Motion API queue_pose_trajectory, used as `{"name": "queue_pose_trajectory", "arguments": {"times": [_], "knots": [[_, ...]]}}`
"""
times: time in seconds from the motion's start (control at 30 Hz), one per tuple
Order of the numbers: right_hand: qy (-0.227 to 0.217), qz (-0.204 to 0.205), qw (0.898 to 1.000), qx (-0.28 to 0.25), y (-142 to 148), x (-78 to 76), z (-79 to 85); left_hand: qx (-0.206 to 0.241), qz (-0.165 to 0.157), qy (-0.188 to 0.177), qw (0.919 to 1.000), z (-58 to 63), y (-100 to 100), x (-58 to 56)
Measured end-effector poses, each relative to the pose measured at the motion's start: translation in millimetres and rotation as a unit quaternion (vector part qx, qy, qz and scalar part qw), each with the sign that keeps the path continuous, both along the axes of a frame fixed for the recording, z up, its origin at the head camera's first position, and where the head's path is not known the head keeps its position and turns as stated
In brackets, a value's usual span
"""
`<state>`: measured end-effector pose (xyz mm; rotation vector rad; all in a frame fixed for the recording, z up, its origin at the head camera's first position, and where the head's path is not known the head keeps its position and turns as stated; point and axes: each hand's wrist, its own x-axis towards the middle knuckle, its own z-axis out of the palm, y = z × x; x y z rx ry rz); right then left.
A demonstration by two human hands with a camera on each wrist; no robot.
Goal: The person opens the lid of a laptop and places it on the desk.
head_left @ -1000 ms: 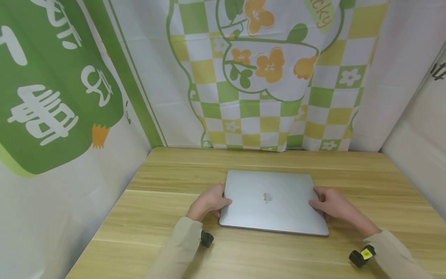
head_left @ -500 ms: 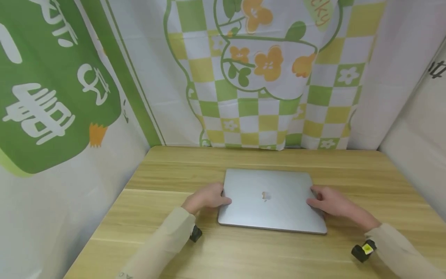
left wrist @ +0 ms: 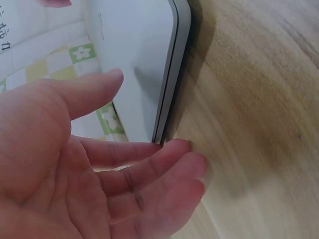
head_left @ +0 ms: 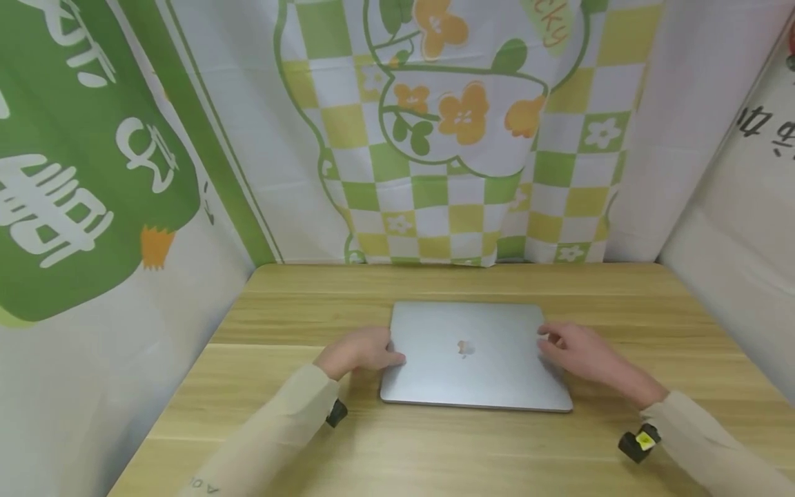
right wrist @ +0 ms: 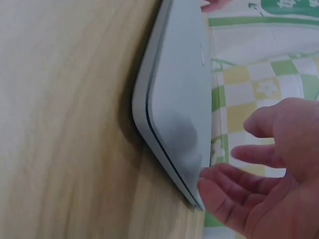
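Observation:
A silver laptop (head_left: 468,379) with an apple logo lies with its lid down, flat on the wooden table. At its left side is my left hand (head_left: 363,348); in the left wrist view the thumb (left wrist: 97,92) is held apart above the lid and the relaxed fingers (left wrist: 164,184) rest right at the laptop's side edge. On the opposite side, my right hand (head_left: 580,352) hovers by the edge with loosely bent fingers. The right wrist view shows its thumb and fingers (right wrist: 224,199) spread, gripping nothing, with the lower fingertips close to the laptop's corner.
The wooden table (head_left: 298,304) runs back to a checked curtain (head_left: 428,200) with flowers. Fabric with green print (head_left: 74,207) hangs at the left, and pale fabric (head_left: 745,228) at the right. A small black camera (head_left: 640,442) sits on the right wrist.
Both hands held the laptop by its sides with thumbs on the lid; now their grip has loosened and the right hand has come up off the edge. The head view has shifted slightly.

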<state>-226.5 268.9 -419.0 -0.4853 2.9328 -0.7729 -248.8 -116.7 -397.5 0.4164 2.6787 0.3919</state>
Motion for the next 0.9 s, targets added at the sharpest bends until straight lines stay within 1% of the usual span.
{"name": "queue_pose_trajectory", "arguments": {"times": [0.17, 0.23, 0.3, 0.53, 0.73, 0.83, 0.9], "knots": [[0.046, 0.035, 0.998, -0.019, -12, 3.2, -4.1, -0.011, -0.009, 0.021, 0.9997, -2.7, -3, 0.2], [0.062, 0.053, 0.996, -0.027, -16, 5.7, -6.4, -0.019, -0.014, 0.036, 0.9991, -4.1, -4, 1.3], [0.076, 0.064, 0.995, -0.027, -19, 8.6, -8.5, -0.020, -0.017, 0.044, 0.9987, -4.6, -5, 3.0], [0.093, 0.116, 0.989, -0.021, -31, 17.2, -8.3, -0.032, -0.036, 0.077, 0.9959, -6.9, -6, 9.4], [0.129, 0.176, 0.976, 0.006, -44, 22.3, -7.4, -0.059, -0.055, 0.097, 0.9920, -10.6, -9, 15.4], [0.137, 0.190, 0.972, 0.010, -48, 25.0, -7.0, -0.069, -0.063, 0.101, 0.9905, -13.7, -12, 17.9], [0.130, 0.196, 0.972, 0.016, -51, 27.2, -7.3, -0.069, -0.070, 0.102, 0.9899, -16.2, -14, 18.8]]}}
